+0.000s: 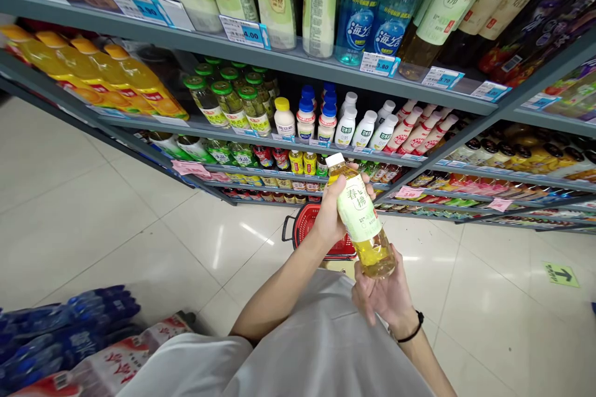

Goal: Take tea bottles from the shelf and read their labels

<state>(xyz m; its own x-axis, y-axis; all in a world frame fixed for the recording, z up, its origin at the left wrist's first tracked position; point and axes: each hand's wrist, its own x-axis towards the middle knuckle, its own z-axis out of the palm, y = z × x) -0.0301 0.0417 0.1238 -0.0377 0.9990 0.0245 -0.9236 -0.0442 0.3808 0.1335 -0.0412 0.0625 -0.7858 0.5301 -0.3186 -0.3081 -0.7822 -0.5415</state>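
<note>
I hold a plastic bottle of yellow drink (pixel 362 217) with a white cap and a pale green label, tilted, in front of my chest. My left hand (pixel 331 211) is wrapped round its upper part near the neck. My right hand (pixel 384 294) cups its bottom end from below, fingers curled against it; a black band sits on that wrist. Behind the bottle, on the floor, stands a red shopping basket (pixel 311 223), partly hidden by my left hand and forearm.
Grey store shelves (pixel 298 62) full of bottled drinks with price tags run across the top and right. Packs of blue-wrapped bottles (pixel 65 329) lie at the lower left. The floor is pale glossy tile, with a green arrow sticker (pixel 561 274) at right.
</note>
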